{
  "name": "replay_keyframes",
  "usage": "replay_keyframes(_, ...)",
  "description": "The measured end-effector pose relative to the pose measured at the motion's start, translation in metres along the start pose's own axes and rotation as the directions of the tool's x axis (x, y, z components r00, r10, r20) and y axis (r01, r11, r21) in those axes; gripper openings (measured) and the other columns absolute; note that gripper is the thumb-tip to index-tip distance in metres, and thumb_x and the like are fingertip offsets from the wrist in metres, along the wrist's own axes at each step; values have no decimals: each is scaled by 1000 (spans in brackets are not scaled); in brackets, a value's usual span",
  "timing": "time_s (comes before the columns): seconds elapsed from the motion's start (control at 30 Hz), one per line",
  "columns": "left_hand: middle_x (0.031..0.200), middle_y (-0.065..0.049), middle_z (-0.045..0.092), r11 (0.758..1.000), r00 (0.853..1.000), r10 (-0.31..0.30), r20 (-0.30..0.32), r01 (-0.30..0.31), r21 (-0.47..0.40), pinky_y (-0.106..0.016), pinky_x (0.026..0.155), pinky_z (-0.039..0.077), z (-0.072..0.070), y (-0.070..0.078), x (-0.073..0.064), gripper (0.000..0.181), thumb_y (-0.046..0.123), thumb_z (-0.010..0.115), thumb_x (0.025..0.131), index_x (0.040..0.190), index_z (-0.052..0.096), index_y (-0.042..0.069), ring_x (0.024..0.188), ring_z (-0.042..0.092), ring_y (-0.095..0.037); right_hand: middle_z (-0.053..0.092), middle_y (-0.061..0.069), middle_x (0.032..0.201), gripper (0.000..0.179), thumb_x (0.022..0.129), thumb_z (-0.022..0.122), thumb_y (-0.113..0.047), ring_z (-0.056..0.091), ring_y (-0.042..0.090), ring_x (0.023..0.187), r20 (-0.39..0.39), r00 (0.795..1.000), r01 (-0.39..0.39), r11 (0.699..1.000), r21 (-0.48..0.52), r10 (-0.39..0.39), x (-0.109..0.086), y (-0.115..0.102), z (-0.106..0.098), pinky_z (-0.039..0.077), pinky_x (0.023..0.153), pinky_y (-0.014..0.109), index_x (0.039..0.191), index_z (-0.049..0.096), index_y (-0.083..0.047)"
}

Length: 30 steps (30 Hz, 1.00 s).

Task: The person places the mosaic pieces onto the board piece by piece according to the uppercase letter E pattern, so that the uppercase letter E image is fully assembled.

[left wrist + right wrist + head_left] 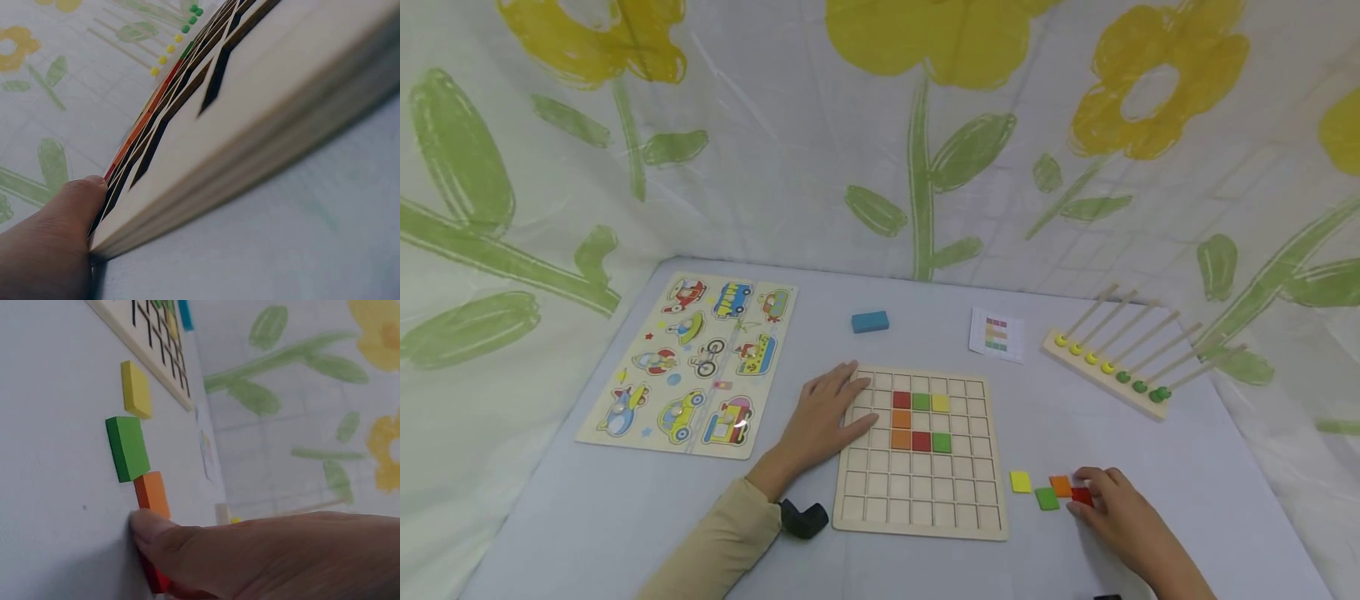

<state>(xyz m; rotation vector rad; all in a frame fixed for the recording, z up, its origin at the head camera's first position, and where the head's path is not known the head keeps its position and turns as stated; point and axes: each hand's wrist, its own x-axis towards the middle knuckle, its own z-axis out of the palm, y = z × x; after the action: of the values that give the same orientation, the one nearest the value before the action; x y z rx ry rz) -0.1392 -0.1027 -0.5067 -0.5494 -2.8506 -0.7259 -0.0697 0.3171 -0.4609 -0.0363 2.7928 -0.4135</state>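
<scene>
A beige long sleeve (722,542) is slanting up from the near edge, a black wrist-worn device (805,519) sticking out beside its cuff. Beyond it the left hand (820,417) is lying palm down on the left margin of a square, pale wooden board with a grooved grid (955,487), its fingers extending and its thumb standing well apart from them, so this grip is clasping nothing. The right hand (1123,512) is reaching in low from the right, wrist near the desk (917,575), its grip pinching a flat red square tile (1083,497) between thumb and bent fingers.

That red tile is resting on the desk, well to the right of the board, at the end of a loose cluster: a matching orange tile (1060,486) is sitting just beside it, then a green tile (1047,498), then a yellow tile (1020,482) nearest the board. The sides of these tiles are showing plain, solid colour. Seven similar tiles are filling grid cells: red, green and yellow along the top, one orange below, then orange, red and green.

Behind the board, a white printed card (997,335) is showing rows of coloured squares, its finer print appearing too small to read.
</scene>
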Motion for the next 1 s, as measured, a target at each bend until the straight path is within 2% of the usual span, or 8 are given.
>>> replay_keyframes(0.07,152,-8,36,1000,1000,1,-1,-1,2,-50,111,25,0,0,0,60,54,54,91,139,50,18,142,30,-25,56,5,95,42,82,74,-27,47,14,74,-38,998,42,999,2,-42,2,-2,2,46,64,29,115,61,-5)
replay_keyframes(0.2,152,-8,36,1000,1000,-1,-1,1,0,-50,111,26,0,0,0,60,54,55,91,139,50,18,142,30,-25,58,5,98,33,83,74,-20,51,14,78,-88,991,103,995,8,-101,6,-10,5,51,68,32,111,63,-7)
replay_keyframes(0.3,153,-8,36,1000,1000,-4,2,4,-5,-50,110,25,0,0,0,61,54,55,91,139,50,17,142,29,-25,58,8,102,36,82,75,-19,53,15,81,-86,992,90,996,18,-88,7,-16,5,53,73,37,113,61,-5)
replay_keyframes(0.4,153,-9,35,1000,1000,-2,3,3,-7,-50,110,25,0,0,0,61,54,54,91,139,50,17,142,29,-25,58,10,103,40,82,75,-20,53,16,80,-77,996,52,999,8,-51,6,-17,4,52,71,37,115,59,-2)
replay_keyframes(0.5,153,-8,35,1000,1000,-1,5,1,-5,-50,110,25,1,-1,0,61,55,54,91,139,50,17,142,29,-25,59,11,101,38,82,75,-18,55,17,80,-93,994,51,999,-8,-51,4,-15,4,51,69,37,112,59,1)
replay_keyframes(0.8,153,-7,34,1000,1000,2,9,-2,2,-50,111,24,2,-2,1,61,55,53,91,140,49,18,143,27,-25,60,7,96,33,81,74,-11,55,15,79,-216,962,159,986,-53,-167,6,-13,3,51,66,34,107,59,2)
replay_keyframes(1.0,153,-8,34,1000,1000,3,3,-3,3,-50,110,25,1,-2,0,61,55,53,91,140,49,19,142,28,-25,59,3,103,31,83,73,-14,57,16,86,-179,956,227,973,-47,-232,15,-41,-7,52,71,34,109,58,-6)
